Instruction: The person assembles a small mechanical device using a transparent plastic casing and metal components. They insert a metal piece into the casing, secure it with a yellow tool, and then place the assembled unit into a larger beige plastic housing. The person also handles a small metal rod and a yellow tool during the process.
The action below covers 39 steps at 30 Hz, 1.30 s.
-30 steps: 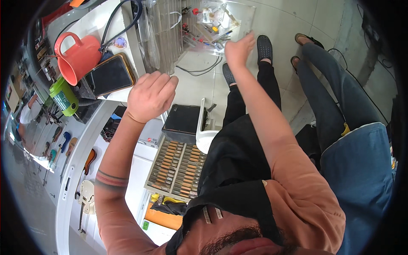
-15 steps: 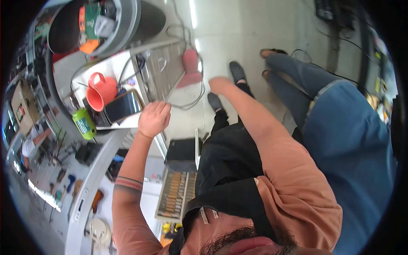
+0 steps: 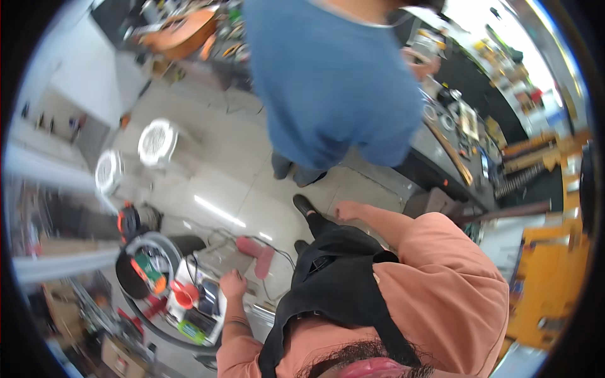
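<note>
My left hand has its fingers curled and hovers by the edge of a small white cabinet top; nothing shows in it. Close to it on that top lie a dark phone, a red-orange mug and a bright green bottle or can. My right hand hangs over the floor with its fingers curled in, away from any object, and I see nothing in it. The nearest thing beyond it is a dark workbench.
A person in a blue shirt stands ahead, at a bench with tools and a guitar body. Two white stools stand left. A round bin adjoins the cabinet. A red T-shaped object and cables lie on the floor.
My view has swung up and turned, so the cabinet now sits lower left and the person in blue has gone from the right to ahead. Both hands stay curled.
</note>
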Each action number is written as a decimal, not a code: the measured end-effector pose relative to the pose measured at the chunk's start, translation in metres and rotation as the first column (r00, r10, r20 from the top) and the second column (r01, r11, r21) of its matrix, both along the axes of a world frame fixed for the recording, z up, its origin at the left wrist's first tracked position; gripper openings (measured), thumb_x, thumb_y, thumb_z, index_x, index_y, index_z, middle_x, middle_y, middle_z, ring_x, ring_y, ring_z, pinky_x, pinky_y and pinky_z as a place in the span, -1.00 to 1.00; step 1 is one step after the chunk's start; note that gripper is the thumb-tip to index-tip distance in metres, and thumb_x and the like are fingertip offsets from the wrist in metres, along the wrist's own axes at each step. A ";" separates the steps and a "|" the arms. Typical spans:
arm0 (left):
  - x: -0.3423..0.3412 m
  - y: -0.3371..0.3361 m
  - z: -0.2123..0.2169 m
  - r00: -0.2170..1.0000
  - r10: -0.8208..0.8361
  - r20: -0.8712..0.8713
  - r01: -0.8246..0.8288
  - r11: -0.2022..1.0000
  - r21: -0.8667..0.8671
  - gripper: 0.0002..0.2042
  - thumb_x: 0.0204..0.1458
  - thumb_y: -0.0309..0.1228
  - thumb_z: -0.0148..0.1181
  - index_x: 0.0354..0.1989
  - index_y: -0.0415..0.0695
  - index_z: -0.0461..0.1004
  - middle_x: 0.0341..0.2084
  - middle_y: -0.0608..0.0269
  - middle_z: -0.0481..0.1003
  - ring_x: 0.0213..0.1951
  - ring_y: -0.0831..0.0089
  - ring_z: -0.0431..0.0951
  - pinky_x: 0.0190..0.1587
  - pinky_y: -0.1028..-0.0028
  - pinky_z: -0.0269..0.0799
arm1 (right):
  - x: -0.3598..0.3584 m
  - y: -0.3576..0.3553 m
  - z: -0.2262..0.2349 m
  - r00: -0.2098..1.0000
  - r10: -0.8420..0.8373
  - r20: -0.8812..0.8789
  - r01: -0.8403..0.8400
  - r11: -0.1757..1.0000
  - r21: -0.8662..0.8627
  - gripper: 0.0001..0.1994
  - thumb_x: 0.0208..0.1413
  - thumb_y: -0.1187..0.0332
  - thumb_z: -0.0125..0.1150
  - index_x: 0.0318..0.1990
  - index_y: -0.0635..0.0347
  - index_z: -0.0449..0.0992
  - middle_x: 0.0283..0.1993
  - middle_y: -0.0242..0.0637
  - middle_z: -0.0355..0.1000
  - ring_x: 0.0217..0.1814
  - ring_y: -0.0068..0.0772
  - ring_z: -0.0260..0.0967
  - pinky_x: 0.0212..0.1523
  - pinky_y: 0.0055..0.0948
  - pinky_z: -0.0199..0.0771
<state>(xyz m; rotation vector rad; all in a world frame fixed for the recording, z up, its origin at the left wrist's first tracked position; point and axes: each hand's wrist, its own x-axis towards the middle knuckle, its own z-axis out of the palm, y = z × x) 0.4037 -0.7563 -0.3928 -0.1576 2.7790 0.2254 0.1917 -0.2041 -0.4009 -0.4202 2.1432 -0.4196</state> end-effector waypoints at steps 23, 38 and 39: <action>-0.068 0.214 0.058 0.898 -0.121 0.423 -0.147 0.825 0.546 -0.64 0.18 -0.26 0.30 -0.03 -0.34 0.65 -0.24 -0.03 0.72 -0.22 0.23 0.74 -0.11 0.25 0.63 | 0.374 0.323 -0.037 0.607 -0.740 0.288 0.673 0.672 0.308 -0.71 0.16 0.35 0.30 -0.05 0.32 0.74 -0.10 0.00 0.71 -0.12 -0.06 0.68 -0.16 -0.07 0.64; 0.143 0.237 0.060 0.735 0.390 0.554 -0.620 0.718 0.317 -0.67 0.14 -0.29 0.35 0.03 -0.16 0.64 -0.14 -0.12 0.68 -0.05 -0.05 0.69 0.05 0.12 0.58 | 0.057 0.387 -0.094 0.975 -0.131 0.181 0.121 0.991 0.066 -0.76 0.16 0.37 0.29 -0.12 0.35 0.68 -0.11 0.09 0.68 -0.09 0.05 0.67 -0.06 -0.01 0.60; 0.158 0.233 0.070 0.716 0.411 0.564 -0.641 0.707 0.299 -0.67 0.14 -0.32 0.33 0.06 -0.15 0.63 -0.08 -0.14 0.67 0.00 -0.06 0.67 0.09 0.11 0.57 | 0.042 0.349 -0.072 0.970 0.090 0.225 -0.112 0.990 0.088 -0.74 0.16 0.33 0.28 -0.13 0.36 0.68 -0.10 0.13 0.67 -0.06 0.10 0.66 -0.02 0.01 0.60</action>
